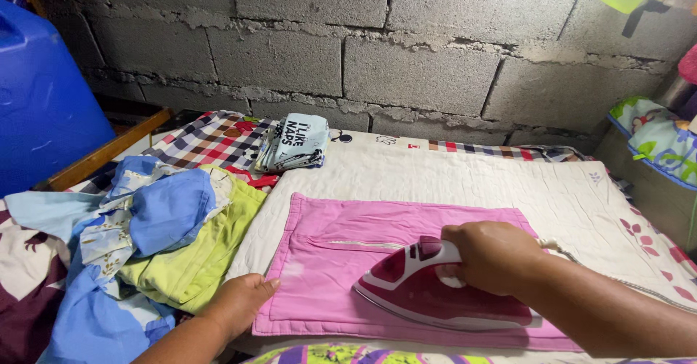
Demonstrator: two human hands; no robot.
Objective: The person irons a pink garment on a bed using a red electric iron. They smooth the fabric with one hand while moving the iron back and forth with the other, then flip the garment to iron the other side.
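A: While the right hand (492, 256) was wrapped around the handle of the dark red and white iron (435, 291) in the lower middle of the frame, how would that iron have handled?

B: Fairly heavy and rigid, I'd judge, with a hot soleplate underneath. The handle on top was the only sensible place to take it, and that was where the fingers were closed.

A: And the left hand (238, 302)?

B: It lay flat and spread at the lower left, fingertips pressing the near left edge of the pink cloth (341, 255), holding nothing.

A: How did the cloth look?

B: A pink rectangle with a stitched border and a pale zip line across its upper part, lying smooth on the padded cream surface (465, 179). Soft, light and limp, I'd say, apt to slide or bunch, so best pinned at an edge.

A: Farther off?

B: Left of it lay a heap of blue and lime green clothes (160, 240). Beyond, toward the upper left, a folded pale blue garment (294, 145) rested on a checked cloth (210, 142), with a blue container (43, 103) at the far left and a grey block wall (406, 52) behind.
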